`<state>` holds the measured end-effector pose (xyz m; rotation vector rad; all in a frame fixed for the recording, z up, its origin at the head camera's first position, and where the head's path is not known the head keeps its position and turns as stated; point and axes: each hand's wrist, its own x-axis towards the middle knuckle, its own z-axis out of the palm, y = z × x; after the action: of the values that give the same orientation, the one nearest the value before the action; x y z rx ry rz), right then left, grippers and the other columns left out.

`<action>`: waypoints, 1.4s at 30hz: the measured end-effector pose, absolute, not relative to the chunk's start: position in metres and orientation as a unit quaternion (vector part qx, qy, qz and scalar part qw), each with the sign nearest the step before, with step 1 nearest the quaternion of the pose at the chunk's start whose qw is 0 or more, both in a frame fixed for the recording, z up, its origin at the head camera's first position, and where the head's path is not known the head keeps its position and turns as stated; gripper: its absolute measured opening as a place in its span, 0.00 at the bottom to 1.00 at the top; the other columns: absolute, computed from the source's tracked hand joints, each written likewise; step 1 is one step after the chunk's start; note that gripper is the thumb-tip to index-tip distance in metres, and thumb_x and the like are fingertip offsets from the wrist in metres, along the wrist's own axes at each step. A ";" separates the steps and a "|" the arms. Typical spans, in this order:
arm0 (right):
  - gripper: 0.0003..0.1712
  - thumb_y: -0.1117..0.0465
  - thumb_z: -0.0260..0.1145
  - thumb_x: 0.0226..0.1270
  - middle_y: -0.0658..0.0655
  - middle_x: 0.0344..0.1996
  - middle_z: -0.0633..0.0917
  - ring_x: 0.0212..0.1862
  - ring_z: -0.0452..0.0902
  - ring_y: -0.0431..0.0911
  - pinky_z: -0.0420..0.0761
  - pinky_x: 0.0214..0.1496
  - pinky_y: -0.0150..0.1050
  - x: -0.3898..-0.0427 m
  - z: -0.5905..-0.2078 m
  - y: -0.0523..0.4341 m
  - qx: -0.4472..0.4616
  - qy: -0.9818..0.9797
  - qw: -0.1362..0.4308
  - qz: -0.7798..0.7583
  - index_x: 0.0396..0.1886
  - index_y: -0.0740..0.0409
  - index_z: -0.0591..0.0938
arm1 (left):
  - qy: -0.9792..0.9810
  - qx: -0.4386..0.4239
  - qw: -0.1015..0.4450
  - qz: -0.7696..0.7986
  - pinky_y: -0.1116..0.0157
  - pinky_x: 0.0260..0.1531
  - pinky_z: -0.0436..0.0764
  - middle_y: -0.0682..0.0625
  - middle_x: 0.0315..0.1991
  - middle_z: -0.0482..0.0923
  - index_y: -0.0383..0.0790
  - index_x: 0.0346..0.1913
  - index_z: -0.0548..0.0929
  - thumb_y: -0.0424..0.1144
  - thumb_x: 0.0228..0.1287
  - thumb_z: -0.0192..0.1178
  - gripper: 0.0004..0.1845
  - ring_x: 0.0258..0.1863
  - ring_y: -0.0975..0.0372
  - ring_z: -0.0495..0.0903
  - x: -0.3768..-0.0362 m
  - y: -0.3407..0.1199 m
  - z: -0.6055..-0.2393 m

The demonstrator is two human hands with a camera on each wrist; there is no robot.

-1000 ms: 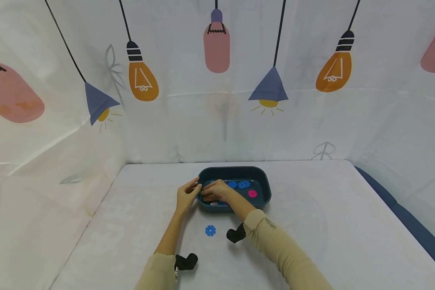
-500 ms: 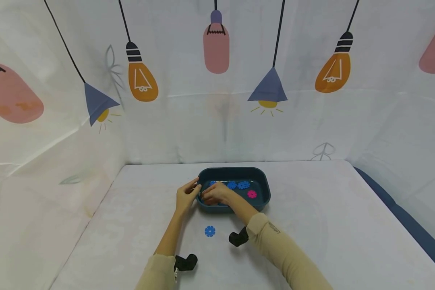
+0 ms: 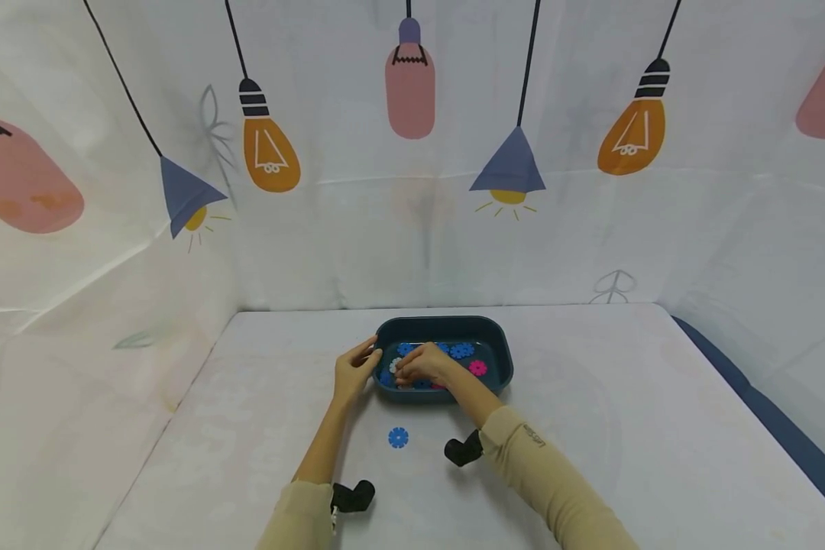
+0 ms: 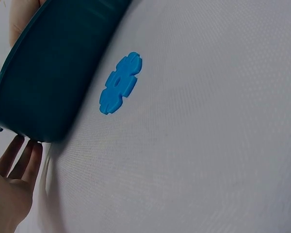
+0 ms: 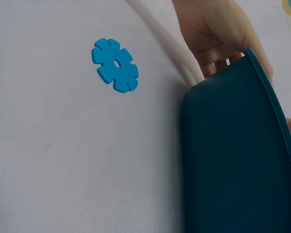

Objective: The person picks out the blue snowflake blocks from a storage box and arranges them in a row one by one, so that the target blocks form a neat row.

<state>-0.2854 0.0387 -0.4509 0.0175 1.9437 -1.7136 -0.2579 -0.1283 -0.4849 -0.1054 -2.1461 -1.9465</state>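
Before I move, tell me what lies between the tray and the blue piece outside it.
Just bare tabletop between tray and blue piece; the head and left wrist views show it.

- Tray [image 3: 447, 330]: dark teal, open-topped, rounded corners; long side toward you, near the table's [image 3: 591, 397] far edge, about midway between far corners.
- Blue notched discs [image 3: 462, 351]: several in tray, some partly hidden from you.
- Pink disc [image 3: 477, 368]: in tray, toward right end.
- Whitish disc [image 3: 395, 365]: in tray, left end.
- Loose blue disc [image 3: 398, 438]: notched, centre hole; flat, your side of tray, not touching it.
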 end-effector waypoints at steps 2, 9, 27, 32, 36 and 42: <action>0.14 0.78 0.60 0.51 0.66 0.29 0.83 0.29 0.81 0.49 0.80 0.35 0.40 -0.286 -0.451 0.038 0.008 0.727 0.271 -0.631 0.40 0.76 0.79 | -0.737 -0.036 0.120 -0.665 0.72 0.32 0.77 0.40 0.47 0.77 0.39 0.51 0.78 0.39 0.57 0.60 0.18 0.44 0.52 0.77 -0.258 -0.129 -0.485; 0.12 0.75 0.63 0.50 0.62 0.25 0.82 0.23 0.79 0.45 0.81 0.30 0.36 -0.285 -0.450 0.036 0.060 0.761 0.228 -0.604 0.37 0.74 0.80 | -0.740 -0.032 0.120 -0.661 0.72 0.32 0.77 0.41 0.47 0.77 0.40 0.50 0.79 0.40 0.57 0.60 0.18 0.43 0.52 0.77 -0.258 -0.128 -0.484; 0.11 0.73 0.65 0.49 0.63 0.27 0.83 0.30 0.81 0.50 0.81 0.34 0.39 -0.281 -0.448 0.011 0.022 0.740 0.269 -0.616 0.35 0.73 0.80 | -0.739 -0.049 0.136 -0.658 0.71 0.33 0.77 0.40 0.47 0.77 0.39 0.50 0.79 0.38 0.56 0.60 0.17 0.43 0.51 0.77 -0.257 -0.130 -0.485; 0.15 0.75 0.63 0.50 0.65 0.33 0.82 0.34 0.80 0.50 0.80 0.37 0.40 -0.279 -0.448 0.015 -0.006 0.725 0.299 -0.620 0.40 0.77 0.78 | -0.740 -0.045 0.132 -0.658 0.72 0.33 0.77 0.39 0.46 0.77 0.39 0.50 0.79 0.39 0.57 0.60 0.17 0.43 0.51 0.77 -0.257 -0.130 -0.485; 0.15 0.75 0.62 0.52 0.65 0.34 0.82 0.36 0.80 0.50 0.79 0.40 0.40 -0.278 -0.446 0.019 -0.026 0.722 0.316 -0.615 0.42 0.78 0.77 | -0.740 -0.042 0.129 -0.659 0.72 0.32 0.77 0.39 0.46 0.77 0.39 0.50 0.79 0.39 0.57 0.60 0.17 0.43 0.51 0.77 -0.258 -0.130 -0.484; 0.10 0.71 0.64 0.51 0.60 0.29 0.83 0.27 0.79 0.44 0.80 0.33 0.35 -0.280 -0.442 0.029 -0.084 0.785 0.299 -0.535 0.36 0.72 0.82 | -0.738 -0.032 0.124 -0.662 0.71 0.31 0.78 0.40 0.46 0.77 0.40 0.50 0.79 0.39 0.57 0.60 0.17 0.42 0.52 0.77 -0.258 -0.129 -0.485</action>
<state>-0.2800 0.0294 -0.4418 -0.2233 2.0853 -1.4215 -0.2578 -0.1290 -0.4850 -0.0937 -2.1528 -1.9300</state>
